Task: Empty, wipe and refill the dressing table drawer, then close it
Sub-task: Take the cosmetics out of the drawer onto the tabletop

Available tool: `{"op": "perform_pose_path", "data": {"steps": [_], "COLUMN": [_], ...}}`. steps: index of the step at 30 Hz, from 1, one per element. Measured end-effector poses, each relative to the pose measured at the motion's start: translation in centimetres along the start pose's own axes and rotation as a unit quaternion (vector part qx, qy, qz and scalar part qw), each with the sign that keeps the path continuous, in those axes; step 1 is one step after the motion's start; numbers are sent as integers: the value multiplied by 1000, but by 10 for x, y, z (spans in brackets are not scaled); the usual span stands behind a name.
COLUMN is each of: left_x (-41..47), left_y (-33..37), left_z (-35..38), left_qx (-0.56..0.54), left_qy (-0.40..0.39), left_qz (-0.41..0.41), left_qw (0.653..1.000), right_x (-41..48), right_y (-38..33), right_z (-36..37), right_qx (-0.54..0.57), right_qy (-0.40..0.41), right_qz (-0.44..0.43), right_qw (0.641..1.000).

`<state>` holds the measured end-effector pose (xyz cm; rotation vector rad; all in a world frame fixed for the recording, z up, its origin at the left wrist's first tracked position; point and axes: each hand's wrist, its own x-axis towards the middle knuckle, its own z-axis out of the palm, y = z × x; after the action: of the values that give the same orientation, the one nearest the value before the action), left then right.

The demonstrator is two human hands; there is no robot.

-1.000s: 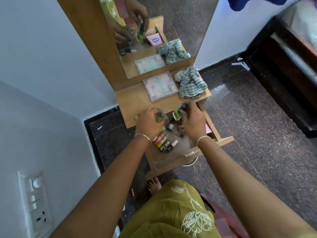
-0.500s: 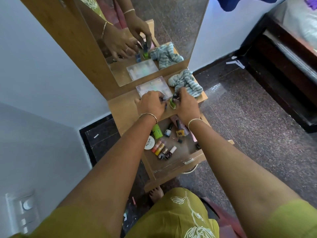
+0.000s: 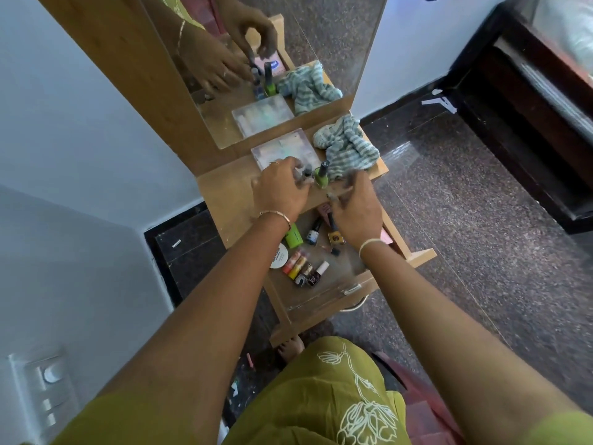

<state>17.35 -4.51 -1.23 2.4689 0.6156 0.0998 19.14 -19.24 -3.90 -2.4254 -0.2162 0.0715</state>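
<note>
On the dressing table top (image 3: 224,200), just near of the clear box (image 3: 285,149), a green polish bottle (image 3: 321,178) is stood upright. A small dark-capped bottle (image 3: 307,173) to its left is pinched by the left hand (image 3: 279,192). The right hand (image 3: 357,216) is held loose and empty over the open drawer (image 3: 324,303), where more bottles (image 3: 301,268) are seen lying; a striped cloth (image 3: 348,149) is bunched far right.

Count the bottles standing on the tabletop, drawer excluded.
2. A green bottle stands upright beside the striped cloth; a smaller dark bottle stands just left of it, at the left hand's fingertips. The hand may hide more.
</note>
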Motion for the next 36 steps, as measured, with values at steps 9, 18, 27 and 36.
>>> {"op": "perform_pose_path", "data": {"steps": [9,18,27,36], "left_x": [-95,-107,-105,-115], "left_y": [-62,-80,-66,-66], "left_z": [61,100,107,90], "left_qx": [77,185,246,154], "left_qy": [-212,-320,-307,-260], "left_qz": [21,19,42,7], "left_qw": [974,929,919,953], "right_x": [-67,-67,-57,-57], "right_y": [64,74,75,69], "right_z": [35,62,53,29], "right_qx": [-168,-231,-222,-55], "right_qy": [-256,-338,-363,-288], "right_qz": [90,10,22,84], "right_qw": [948,912,905,952]}}
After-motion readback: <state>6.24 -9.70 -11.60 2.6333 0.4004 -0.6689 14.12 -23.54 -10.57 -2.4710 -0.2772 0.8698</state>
